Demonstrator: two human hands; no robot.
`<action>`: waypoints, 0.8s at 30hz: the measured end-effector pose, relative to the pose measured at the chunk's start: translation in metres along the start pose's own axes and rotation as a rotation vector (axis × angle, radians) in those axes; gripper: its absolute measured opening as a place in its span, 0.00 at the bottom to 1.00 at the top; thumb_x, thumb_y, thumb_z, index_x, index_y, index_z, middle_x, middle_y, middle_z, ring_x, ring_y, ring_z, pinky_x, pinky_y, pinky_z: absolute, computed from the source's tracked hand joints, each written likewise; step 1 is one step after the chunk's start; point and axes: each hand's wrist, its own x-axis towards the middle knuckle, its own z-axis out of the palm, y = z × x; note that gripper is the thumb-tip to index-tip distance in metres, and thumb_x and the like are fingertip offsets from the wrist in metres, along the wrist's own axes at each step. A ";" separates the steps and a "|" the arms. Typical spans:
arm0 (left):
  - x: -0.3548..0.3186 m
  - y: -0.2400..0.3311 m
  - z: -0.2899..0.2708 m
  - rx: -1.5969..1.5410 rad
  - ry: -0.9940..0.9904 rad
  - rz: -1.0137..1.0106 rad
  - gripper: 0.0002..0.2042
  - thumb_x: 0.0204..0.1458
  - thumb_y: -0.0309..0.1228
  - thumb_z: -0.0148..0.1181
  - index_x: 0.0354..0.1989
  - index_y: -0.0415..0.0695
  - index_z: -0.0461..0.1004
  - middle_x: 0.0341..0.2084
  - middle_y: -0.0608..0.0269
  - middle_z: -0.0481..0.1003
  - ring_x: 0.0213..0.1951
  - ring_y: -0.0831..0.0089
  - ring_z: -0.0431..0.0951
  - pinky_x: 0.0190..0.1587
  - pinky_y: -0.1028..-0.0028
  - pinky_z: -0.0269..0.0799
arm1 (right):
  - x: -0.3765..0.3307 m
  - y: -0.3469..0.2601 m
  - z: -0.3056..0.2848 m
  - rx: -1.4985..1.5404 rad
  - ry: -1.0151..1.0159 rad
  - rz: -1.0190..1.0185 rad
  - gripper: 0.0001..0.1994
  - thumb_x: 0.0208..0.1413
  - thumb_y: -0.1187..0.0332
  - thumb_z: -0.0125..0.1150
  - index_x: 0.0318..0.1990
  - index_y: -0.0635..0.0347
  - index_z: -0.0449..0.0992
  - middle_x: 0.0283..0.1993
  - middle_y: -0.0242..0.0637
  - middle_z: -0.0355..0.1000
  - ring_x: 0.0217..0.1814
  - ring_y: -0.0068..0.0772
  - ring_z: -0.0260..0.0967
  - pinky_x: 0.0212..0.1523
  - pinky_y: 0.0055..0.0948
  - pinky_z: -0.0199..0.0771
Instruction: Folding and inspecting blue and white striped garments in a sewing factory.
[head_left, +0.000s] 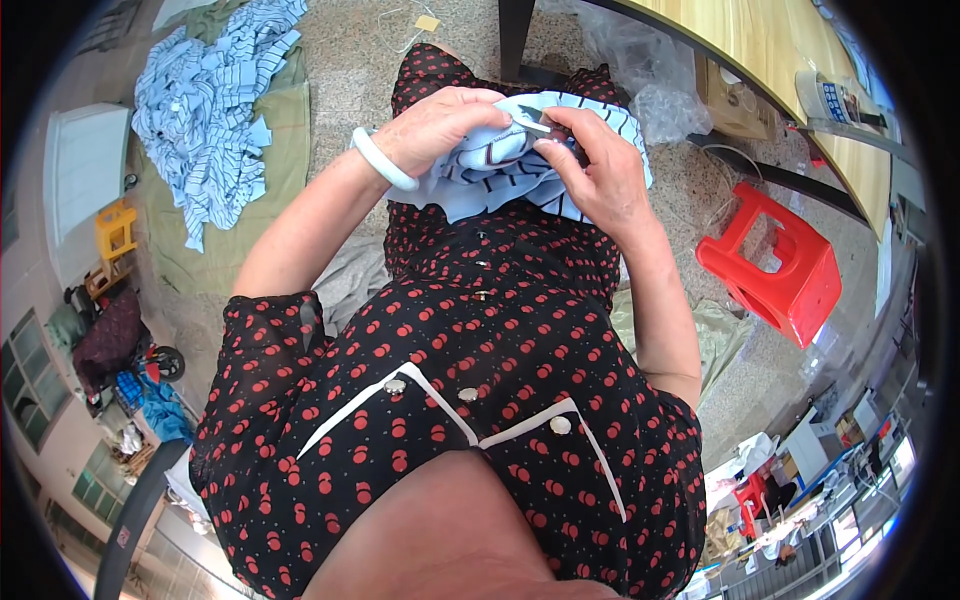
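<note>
Light-blue striped cloth (530, 175) is bunched up on the person's lap in the head view, sitting right under and between the two hands. Left hand (435, 130), the one with a pale round bangle (383, 160) at the wrist, has its thumb and fingers pinched onto the cloth's upper left part. Right hand (605, 175) is curled around a small dark tool with a pointed end (530, 113), mostly hidden by the fingers, its tip aimed at the cloth near the left thumb. Cloth also spreads out below and past the right hand.

Off to the left, a big heap of similar blue striped fabric (215, 105) lies on an olive-green sheet (215, 255) on the floor. Over on the right there's a red plastic stool (800, 265), tipped-looking in the fisheye, near a pale wood-topped table (750, 50).
</note>
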 end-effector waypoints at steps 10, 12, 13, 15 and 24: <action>0.004 -0.002 -0.001 -0.044 0.019 0.003 0.09 0.46 0.32 0.47 0.25 0.40 0.71 0.21 0.71 0.69 0.26 0.84 0.66 0.32 0.83 0.61 | 0.001 0.003 -0.001 0.035 0.091 0.024 0.11 0.45 0.71 0.58 0.38 0.63 0.70 0.34 0.39 0.70 0.32 0.31 0.69 0.33 0.24 0.68; 0.004 -0.002 -0.001 -0.047 0.014 -0.005 0.09 0.46 0.32 0.47 0.25 0.40 0.71 0.21 0.71 0.69 0.26 0.84 0.66 0.32 0.83 0.61 | -0.001 0.003 0.000 0.065 0.006 0.043 0.11 0.45 0.71 0.58 0.38 0.64 0.70 0.33 0.39 0.70 0.31 0.32 0.68 0.32 0.25 0.68; 0.004 -0.004 -0.003 -0.005 -0.012 0.012 0.09 0.46 0.33 0.48 0.25 0.40 0.71 0.21 0.71 0.70 0.26 0.84 0.66 0.32 0.83 0.61 | -0.001 0.004 0.002 0.039 -0.005 -0.002 0.11 0.45 0.71 0.58 0.38 0.64 0.70 0.33 0.39 0.69 0.33 0.31 0.68 0.34 0.25 0.67; 0.005 -0.005 -0.004 0.036 -0.036 0.029 0.09 0.46 0.33 0.48 0.25 0.40 0.71 0.21 0.71 0.70 0.26 0.84 0.66 0.32 0.83 0.61 | 0.002 0.005 0.001 0.054 0.014 0.001 0.12 0.45 0.72 0.58 0.38 0.63 0.70 0.34 0.39 0.69 0.34 0.31 0.67 0.35 0.24 0.66; 0.003 -0.017 -0.019 0.361 -0.126 -0.002 0.10 0.44 0.29 0.48 0.33 0.39 0.71 0.23 0.70 0.71 0.28 0.85 0.66 0.31 0.81 0.63 | 0.015 0.015 0.002 0.572 -0.157 0.363 0.19 0.45 0.76 0.57 0.47 0.62 0.64 0.36 0.30 0.67 0.38 0.15 0.62 0.40 0.15 0.62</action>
